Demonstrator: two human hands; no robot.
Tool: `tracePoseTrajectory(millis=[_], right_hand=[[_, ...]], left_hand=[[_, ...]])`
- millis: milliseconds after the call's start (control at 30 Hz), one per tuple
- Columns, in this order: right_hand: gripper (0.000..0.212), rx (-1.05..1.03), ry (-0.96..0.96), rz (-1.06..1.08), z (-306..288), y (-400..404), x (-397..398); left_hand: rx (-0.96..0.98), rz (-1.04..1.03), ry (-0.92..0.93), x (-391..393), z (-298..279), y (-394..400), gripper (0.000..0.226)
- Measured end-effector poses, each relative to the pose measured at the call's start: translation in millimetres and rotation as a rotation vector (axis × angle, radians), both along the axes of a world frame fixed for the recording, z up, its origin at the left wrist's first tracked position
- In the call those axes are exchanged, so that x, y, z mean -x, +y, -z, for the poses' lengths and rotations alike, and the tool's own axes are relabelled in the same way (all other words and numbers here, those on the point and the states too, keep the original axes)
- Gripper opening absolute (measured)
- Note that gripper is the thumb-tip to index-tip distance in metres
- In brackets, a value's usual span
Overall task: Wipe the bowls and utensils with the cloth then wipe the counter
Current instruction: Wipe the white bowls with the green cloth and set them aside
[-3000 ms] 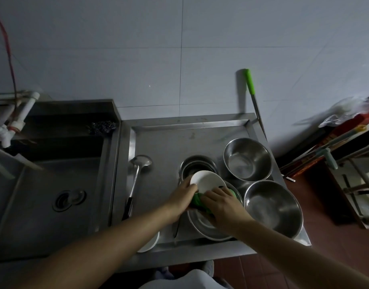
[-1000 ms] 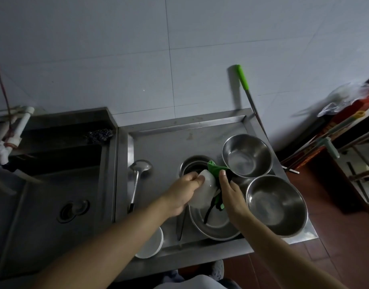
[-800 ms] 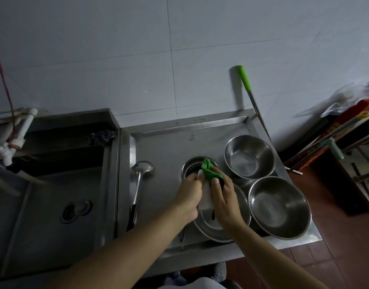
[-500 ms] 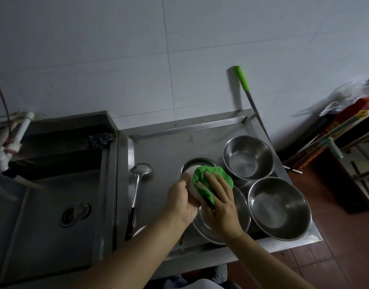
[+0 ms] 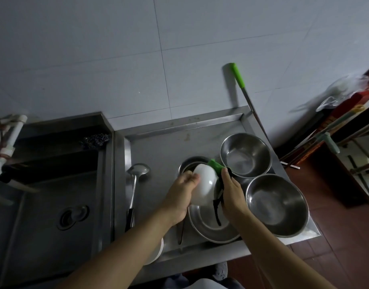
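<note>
My left hand [image 5: 180, 196] grips a small white bowl [image 5: 205, 184], tilted on its side with its underside toward me, above the steel counter [image 5: 164, 151]. My right hand [image 5: 231, 190] presses a green cloth [image 5: 215, 166] against the bowl's right side; a dark strap hangs down from the cloth. Under the bowl lies a wide shallow steel bowl [image 5: 210, 228]. Two deep steel bowls stand to the right, one far [image 5: 245, 154] and one near [image 5: 277, 204]. A smaller steel bowl [image 5: 188, 163] sits behind the white one. A ladle [image 5: 135, 184] lies on the counter's left.
A sink [image 5: 54, 205] with a drain lies left of the counter, a dark scourer [image 5: 95, 139] on its back ledge. Another white bowl [image 5: 156, 252] pokes out under my left forearm. A green-handled pole [image 5: 245, 94] leans on the tiled wall. Clutter stands at right.
The cloth, which was spread over the bowl's top half a second ago, has slid to the bowl's right side. The white bowl has turned so its underside faces me.
</note>
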State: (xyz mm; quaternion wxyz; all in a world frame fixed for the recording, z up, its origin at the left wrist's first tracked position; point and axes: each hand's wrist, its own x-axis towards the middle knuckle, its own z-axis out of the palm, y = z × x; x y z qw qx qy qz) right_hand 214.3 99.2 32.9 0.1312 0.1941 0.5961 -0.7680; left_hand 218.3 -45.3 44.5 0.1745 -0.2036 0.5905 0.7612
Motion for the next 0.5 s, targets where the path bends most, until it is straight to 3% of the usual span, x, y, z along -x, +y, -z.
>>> tracePoseTrajectory(millis=[100,167,367,500], right_hand=[[0.038,-0.098,-0.008,-0.112,-6,-3,2],[0.033,-0.248,0.055,-0.158,-5,-12,-3],[0.048,-0.614,0.610,-0.217,27,-21,-32],[0.049,-0.660,0.638,-0.139,45,-6,-33]], left_hand=[[0.365,0.157,0.073,-4,8,9,0.023],[0.357,0.045,0.002,-3,10,17,0.022],[-0.137,-0.342,-0.190,15,2,27,0.030],[-0.418,-0.453,-0.268,12,-9,22,0.035]])
